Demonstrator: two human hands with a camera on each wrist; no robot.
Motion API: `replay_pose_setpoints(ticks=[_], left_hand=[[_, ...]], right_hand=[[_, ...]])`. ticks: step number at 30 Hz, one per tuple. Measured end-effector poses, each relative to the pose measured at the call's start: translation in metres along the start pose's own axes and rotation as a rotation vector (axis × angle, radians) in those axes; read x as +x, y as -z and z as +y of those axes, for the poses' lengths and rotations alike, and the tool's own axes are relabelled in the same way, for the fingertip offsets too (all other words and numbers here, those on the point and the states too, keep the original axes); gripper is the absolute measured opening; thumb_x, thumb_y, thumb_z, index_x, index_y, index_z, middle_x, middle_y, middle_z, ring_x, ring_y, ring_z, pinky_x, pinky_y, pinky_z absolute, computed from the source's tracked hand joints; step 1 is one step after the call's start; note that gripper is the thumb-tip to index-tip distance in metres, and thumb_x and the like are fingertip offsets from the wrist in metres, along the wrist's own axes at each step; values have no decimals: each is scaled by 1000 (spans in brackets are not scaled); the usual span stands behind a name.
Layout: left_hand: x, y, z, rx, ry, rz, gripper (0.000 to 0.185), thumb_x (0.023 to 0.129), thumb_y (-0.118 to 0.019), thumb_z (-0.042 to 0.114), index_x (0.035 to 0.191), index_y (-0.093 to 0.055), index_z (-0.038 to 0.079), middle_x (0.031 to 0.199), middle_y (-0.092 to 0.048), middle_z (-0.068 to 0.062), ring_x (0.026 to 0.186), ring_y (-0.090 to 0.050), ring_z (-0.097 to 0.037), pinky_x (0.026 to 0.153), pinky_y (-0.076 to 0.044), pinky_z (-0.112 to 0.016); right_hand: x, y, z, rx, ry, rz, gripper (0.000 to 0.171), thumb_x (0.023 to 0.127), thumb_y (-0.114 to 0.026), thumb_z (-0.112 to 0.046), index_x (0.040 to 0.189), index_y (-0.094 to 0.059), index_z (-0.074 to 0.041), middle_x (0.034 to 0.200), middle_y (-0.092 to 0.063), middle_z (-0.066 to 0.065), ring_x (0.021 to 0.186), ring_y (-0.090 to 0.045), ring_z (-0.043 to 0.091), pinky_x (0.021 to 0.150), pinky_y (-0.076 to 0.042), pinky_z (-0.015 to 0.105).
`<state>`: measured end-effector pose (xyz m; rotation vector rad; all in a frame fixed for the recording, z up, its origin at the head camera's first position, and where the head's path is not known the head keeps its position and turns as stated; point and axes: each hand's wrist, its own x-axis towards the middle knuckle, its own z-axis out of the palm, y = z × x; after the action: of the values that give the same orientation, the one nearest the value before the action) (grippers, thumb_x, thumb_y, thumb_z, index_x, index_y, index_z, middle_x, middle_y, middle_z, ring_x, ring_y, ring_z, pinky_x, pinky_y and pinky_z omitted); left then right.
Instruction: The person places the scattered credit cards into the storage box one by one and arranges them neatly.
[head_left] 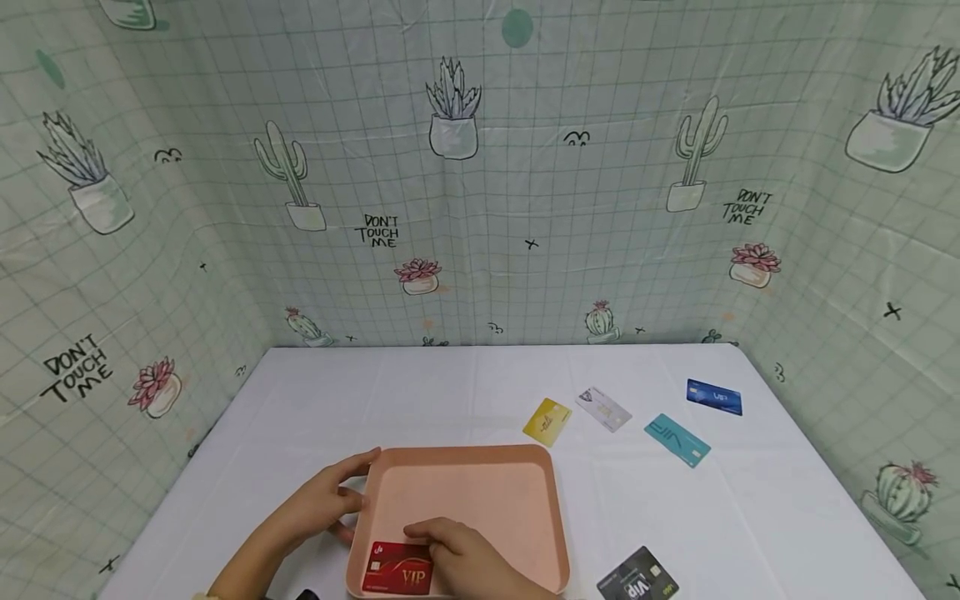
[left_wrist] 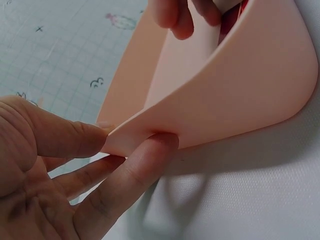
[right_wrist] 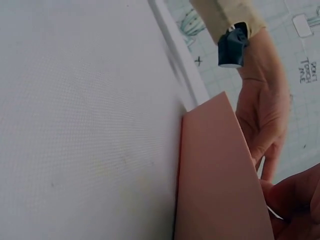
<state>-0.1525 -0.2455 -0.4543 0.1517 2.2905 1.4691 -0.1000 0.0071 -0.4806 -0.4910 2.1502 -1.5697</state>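
- Clock hours are read from the middle of the pink tray [head_left: 487,492], with 12 pointing away from the person.
- The left hand [head_left: 330,500] holds the tray's side wall at 9 o'clock, one fingertip reaching the corner near 10 and another digit pressing the outer face; its forearm comes in from 8.
- The right hand [head_left: 476,562] sits over the near part of the tray at 5 o'clock, forearm entering from between 4 and 5, index finger stretched toward 10.
- The two hands are apart, one at the wall and one over the tray floor.
- The red card [head_left: 397,567] lies inside the tray at 8 o'clock, close to the near-left corner; its right end is hidden by the right hand, so whether the fingers pinch it cannot be told.
- Pink floor shows between 11 and 3 o'clock inside the rim.
- Beyond the far rim, the white table [head_left: 450,392] runs up to its back edge at 12, where the printed cloth [head_left: 517,308] rises.
- Six cards, one tray: one card within, five outside on the table.
- Those five are the yellow card [head_left: 547,422] between 1 and 2, the silver card [head_left: 603,409] at 2, the blue card [head_left: 714,397] farther out just past 2, the teal card [head_left: 677,440] between 2 and 3, and the black card [head_left: 637,577] between 3 and 4, cut by the frame.
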Motion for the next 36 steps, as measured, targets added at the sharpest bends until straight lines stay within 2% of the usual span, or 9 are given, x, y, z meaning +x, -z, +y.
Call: replay_pose_setpoints(ticks=[9,13,18,24,31,36], left_hand=[[1,-2,3,-3,42,25,77,86,-63,-4,158,-36,-1,149,-43,-36,91,-68,-25,60,-63,-45],[1,-3,3,-14,67,24,77,87,-65,-3,158,-36,-1,150,-42,-35,92,-69,-24,61,-63,-45],[1,-4,5,-8,67,29,78,86,-65,-4,158,-36,-1,150,-42,-36,92,-68,-24,60,-63,-44],[2,-6,8,6,76,47,79,84,-63,-5,158,-37,0,149,-43,-36,88,-67,-24,59,-63,-43],[4,-7,12,24,102,76,79,84,-65,-4,158,-39,4,151,-44,-33,91,-66,-24,60,-63,-43],[3,-7,11,11,99,57,78,85,-64,-4,158,-38,3,151,-42,-34,89,-65,-23,61,-63,-43]], right_hand=[[-7,8,-7,20,-11,-5,33,105,-47,-13,129,-70,-14,131,-69,1,128,-59,23,108,-48,40],[-9,13,-9,4,-33,9,33,105,-48,-16,129,-71,-15,131,-69,-2,128,-58,25,110,-48,51],[-14,22,-10,-6,-36,15,33,105,-48,-18,131,-69,-17,133,-68,-3,131,-57,27,112,-45,60],[-24,37,-16,-37,-16,8,36,105,-45,-15,133,-68,-17,136,-66,-1,124,-59,28,108,-50,53],[-34,55,-18,-89,75,27,37,106,-44,-10,134,-67,-13,138,-65,3,123,-60,32,104,-52,39],[-41,66,-16,-110,100,39,39,105,-44,-6,137,-65,-11,139,-65,6,123,-60,35,102,-52,36]])
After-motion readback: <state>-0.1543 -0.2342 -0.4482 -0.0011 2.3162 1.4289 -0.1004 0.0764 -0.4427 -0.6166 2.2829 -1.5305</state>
